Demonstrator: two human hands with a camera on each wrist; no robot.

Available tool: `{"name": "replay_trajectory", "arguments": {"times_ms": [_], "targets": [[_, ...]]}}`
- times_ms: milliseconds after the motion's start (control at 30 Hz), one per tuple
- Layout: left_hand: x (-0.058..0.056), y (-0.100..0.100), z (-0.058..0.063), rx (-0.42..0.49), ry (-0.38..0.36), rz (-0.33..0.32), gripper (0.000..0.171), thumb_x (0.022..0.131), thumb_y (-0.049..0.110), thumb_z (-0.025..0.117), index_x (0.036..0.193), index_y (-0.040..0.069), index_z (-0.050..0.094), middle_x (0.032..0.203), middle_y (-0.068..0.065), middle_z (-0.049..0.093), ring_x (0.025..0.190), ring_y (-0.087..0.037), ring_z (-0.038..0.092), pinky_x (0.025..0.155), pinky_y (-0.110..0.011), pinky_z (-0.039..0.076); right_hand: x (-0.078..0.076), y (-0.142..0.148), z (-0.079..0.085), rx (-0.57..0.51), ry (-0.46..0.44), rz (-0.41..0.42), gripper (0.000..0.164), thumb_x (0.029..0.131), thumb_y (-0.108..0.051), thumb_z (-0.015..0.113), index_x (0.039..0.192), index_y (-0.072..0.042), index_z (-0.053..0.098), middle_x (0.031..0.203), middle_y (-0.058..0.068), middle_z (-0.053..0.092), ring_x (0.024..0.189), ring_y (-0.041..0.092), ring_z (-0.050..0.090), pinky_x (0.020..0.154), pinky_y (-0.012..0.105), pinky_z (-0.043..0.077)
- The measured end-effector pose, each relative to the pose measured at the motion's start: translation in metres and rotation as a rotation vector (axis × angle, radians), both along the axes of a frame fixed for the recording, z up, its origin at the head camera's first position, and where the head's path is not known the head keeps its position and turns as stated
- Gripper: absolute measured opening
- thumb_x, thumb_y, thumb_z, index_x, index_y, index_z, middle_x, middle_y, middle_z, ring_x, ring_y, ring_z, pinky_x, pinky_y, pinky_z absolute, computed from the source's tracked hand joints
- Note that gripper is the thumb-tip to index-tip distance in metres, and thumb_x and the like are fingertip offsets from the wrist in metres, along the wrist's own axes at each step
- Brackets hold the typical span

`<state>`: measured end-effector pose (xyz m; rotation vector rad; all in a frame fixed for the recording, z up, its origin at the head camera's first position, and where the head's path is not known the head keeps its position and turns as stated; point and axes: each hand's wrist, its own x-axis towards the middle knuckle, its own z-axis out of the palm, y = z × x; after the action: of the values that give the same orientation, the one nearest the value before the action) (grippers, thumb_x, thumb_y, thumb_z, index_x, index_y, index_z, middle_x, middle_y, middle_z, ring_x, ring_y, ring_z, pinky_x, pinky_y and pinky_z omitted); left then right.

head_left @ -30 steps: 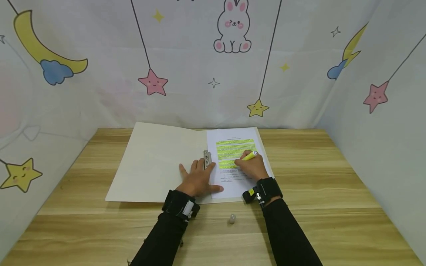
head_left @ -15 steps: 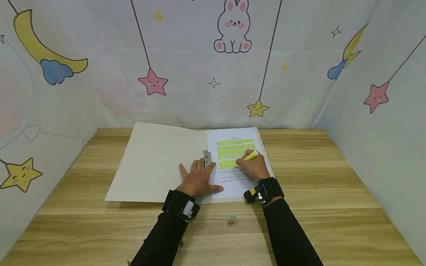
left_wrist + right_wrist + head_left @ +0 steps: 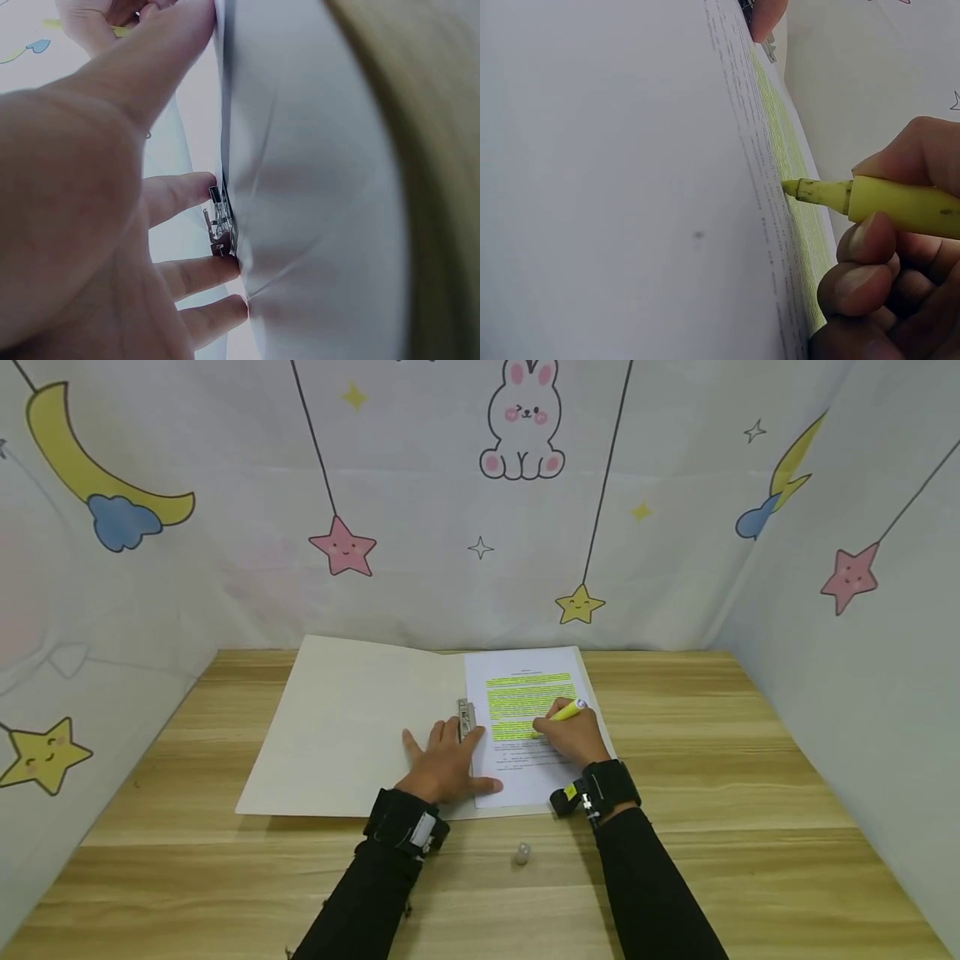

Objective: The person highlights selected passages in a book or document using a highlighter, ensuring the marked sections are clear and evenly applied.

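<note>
My right hand [image 3: 581, 743] pinches a yellow highlighter [image 3: 567, 711] over a printed sheet [image 3: 517, 789]. In the right wrist view the uncapped tip of the highlighter [image 3: 817, 191] meets the page along the lower edge of the yellow-marked lines. Most of the upper text is highlighted; the lower lines are plain. The sheet lies on the right side of an open cream folder [image 3: 345, 727]. With fingers spread, my left hand [image 3: 442, 770] rests across the fold, its thumb on the sheet's left margin. Its fingertips lie beside the folder's metal clip [image 3: 465, 712], partly covered by the hand.
A small translucent greyish object [image 3: 522, 853] sits on the wooden table [image 3: 720, 777] in front of the folder, between the forearms. White cloth walls [image 3: 420, 593] with printed stars, moons and a rabbit enclose the table at the back and both sides.
My right hand has shifted slightly right along the text with the highlighter, then stayed nearly still. The left hand, folder and sheet have kept their places.
</note>
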<state>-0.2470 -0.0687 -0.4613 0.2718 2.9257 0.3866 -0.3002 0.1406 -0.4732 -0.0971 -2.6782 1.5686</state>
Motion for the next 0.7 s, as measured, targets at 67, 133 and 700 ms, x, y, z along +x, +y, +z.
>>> {"name": "replay_trajectory", "arguments": {"times_ms": [67,133,700], "targets": [[-0.0001,-0.0001,0.0002,0.000,0.003,0.000,0.093,0.076,0.064,0.075,0.152,0.024,0.040,0.160,-0.021,0.025,0.148,-0.042,0.020,0.109,-0.081,0.006,0.0000,0.0004,0.0000,-0.001,0.001,0.002,0.020,0.078,-0.013,0.070,0.065,-0.009,0.055,0.061,-0.001,0.049,0.057,0.017,0.049,0.048,0.026,0.036],[0.0000,0.0000,0.0004,-0.001,0.002,-0.001,0.093,0.076,0.064,0.075,0.152,0.024,0.040,0.160,-0.021,0.025,0.148,-0.042,0.020,0.109,-0.081,0.005,0.0001,0.0010,-0.0001,-0.002,0.004,0.002,0.020,0.078,-0.013,0.070,0.065,-0.009,0.055,0.061,0.000,0.050,0.057,0.017,0.049,0.048,0.026,0.036],[0.0012,0.0005,0.0017,-0.006,0.009,-0.001,0.093,0.076,0.064,0.075,0.152,0.024,0.040,0.160,-0.021,0.027,0.147,-0.042,0.022,0.109,-0.081,0.006,0.0007,0.0064,0.0016,0.013,-0.013,-0.005,0.020,0.078,-0.014,0.070,0.066,-0.009,0.055,0.061,-0.001,0.048,0.056,0.016,0.049,0.047,0.025,0.035]]}}
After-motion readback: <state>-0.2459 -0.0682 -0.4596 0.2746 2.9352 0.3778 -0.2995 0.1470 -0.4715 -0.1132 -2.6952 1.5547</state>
